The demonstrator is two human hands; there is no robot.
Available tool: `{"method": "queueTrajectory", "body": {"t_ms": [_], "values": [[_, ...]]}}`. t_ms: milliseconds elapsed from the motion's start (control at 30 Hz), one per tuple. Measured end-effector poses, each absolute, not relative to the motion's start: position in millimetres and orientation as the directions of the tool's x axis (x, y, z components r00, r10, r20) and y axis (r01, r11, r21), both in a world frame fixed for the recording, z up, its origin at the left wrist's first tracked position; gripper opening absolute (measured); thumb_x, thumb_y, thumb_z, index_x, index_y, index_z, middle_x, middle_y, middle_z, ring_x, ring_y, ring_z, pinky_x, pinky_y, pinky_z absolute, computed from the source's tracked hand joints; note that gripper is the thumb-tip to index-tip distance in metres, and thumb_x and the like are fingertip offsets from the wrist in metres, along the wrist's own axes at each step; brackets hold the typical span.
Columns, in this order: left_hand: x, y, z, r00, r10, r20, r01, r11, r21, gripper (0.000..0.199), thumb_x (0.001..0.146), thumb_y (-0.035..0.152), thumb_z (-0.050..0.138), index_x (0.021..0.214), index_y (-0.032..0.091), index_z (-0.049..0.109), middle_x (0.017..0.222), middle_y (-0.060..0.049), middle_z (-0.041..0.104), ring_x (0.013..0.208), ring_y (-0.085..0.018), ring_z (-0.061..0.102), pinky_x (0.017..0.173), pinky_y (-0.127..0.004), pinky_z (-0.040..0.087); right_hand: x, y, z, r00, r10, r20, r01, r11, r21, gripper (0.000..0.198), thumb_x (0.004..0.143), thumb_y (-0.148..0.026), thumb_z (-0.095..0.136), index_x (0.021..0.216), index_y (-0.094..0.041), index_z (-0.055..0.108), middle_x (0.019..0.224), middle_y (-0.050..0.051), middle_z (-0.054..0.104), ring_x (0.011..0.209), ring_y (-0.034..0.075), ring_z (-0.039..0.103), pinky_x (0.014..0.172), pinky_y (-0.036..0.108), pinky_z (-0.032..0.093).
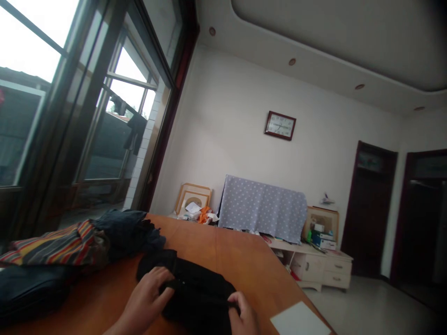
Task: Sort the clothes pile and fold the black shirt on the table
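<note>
Both grips clamp a black garment (195, 293) on the tabletop (244, 260): left hand (148, 298) at its left, right hand (244, 316) near right.

Only the person's two hands and the starts of the forearms are in view, at the bottom edge of the frame below the black garment (195, 293). The left hand (146, 300) is bare: no glove, ring or watch is seen. The right hand (244, 316) is likewise bare and partly cut off by the frame. No sleeve reaches either wrist. Nails and finer detail are too blurred to judge.
</note>
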State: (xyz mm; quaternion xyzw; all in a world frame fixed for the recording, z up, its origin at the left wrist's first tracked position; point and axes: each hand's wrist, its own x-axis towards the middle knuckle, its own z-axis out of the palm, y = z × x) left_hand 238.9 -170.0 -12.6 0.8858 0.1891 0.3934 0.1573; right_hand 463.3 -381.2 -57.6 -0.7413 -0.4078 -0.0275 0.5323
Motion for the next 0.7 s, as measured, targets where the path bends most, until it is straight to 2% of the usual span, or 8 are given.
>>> {"method": "queueTrajectory", "body": {"t_ms": [100,233,333,433,500,600,700], "values": [[214,-197,-26,0.764,0.453,0.460,0.289,-0.877,0.383,0.028,0.089,0.043,0.053,0.071,0.022,0.058,0.074,-0.003,0.063,0.077,-0.021,0.059,0.074,-0.032,0.041,465,-393,-71,0.730,0.534,0.426,0.575,-0.143,-0.806,0.028,0.082,-0.040,0.047,0.092,-0.023,0.067,0.091,0.005,0.074,0.087,0.025,0.069,0.078,0.030,0.050],[193,-222,-27,0.848,0.427,0.315,0.264,-0.854,0.448,0.034,0.085,0.057,0.059,0.083,0.023,0.067,0.080,-0.002,0.067,0.075,-0.020,0.060,0.068,-0.028,0.039,470,-411,-73,0.777,0.472,0.416,0.547,-0.180,-0.818,0.036,0.084,-0.044,0.046,0.101,-0.022,0.068,0.101,0.007,0.075,0.096,0.026,0.068,0.087,0.033,0.049],[188,-215,-26,0.806,0.474,0.355,0.240,-0.809,0.536,0.033,0.091,0.053,0.053,0.089,0.024,0.069,0.083,-0.001,0.068,0.076,-0.018,0.061,0.067,-0.026,0.040,474,-418,-75,0.787,0.472,0.398,0.534,-0.196,-0.823,0.038,0.082,-0.044,0.047,0.101,-0.021,0.070,0.101,0.008,0.075,0.094,0.026,0.068,0.085,0.034,0.049],[187,-194,-26,0.663,0.578,0.476,0.300,-0.788,0.538,0.030,0.095,0.045,0.049,0.087,0.022,0.067,0.083,-0.003,0.068,0.080,-0.019,0.061,0.071,-0.027,0.042,476,-422,-81,0.799,0.470,0.375,0.515,-0.214,-0.830,0.039,0.080,-0.043,0.048,0.102,-0.020,0.070,0.099,0.009,0.075,0.092,0.026,0.067,0.085,0.035,0.049],[188,-182,-24,0.603,0.618,0.504,0.356,-0.774,0.523,0.027,0.095,0.041,0.048,0.090,0.022,0.066,0.085,-0.004,0.068,0.082,-0.019,0.062,0.072,-0.028,0.043,477,-424,-86,0.809,0.466,0.358,0.502,-0.230,-0.834,0.039,0.079,-0.044,0.050,0.101,-0.019,0.071,0.099,0.009,0.075,0.092,0.027,0.067,0.085,0.035,0.049],[195,-173,-19,0.613,0.632,0.474,0.409,-0.767,0.494,0.022,0.093,0.035,0.048,0.100,0.023,0.066,0.093,-0.004,0.069,0.088,-0.021,0.064,0.075,-0.029,0.046,477,-425,-92,0.821,0.472,0.323,0.478,-0.257,-0.840,0.039,0.078,-0.045,0.050,0.100,-0.019,0.071,0.096,0.009,0.075,0.089,0.027,0.067,0.083,0.036,0.049],[214,-173,-14,0.672,0.592,0.445,0.403,-0.796,0.452,0.028,0.091,0.025,0.048,0.112,0.024,0.066,0.110,-0.007,0.070,0.102,-0.023,0.065,0.087,-0.031,0.047,476,-425,-94,0.815,0.503,0.288,0.477,-0.299,-0.826,0.039,0.079,-0.044,0.049,0.100,-0.020,0.071,0.095,0.008,0.075,0.087,0.026,0.067,0.079,0.034,0.049]]}}
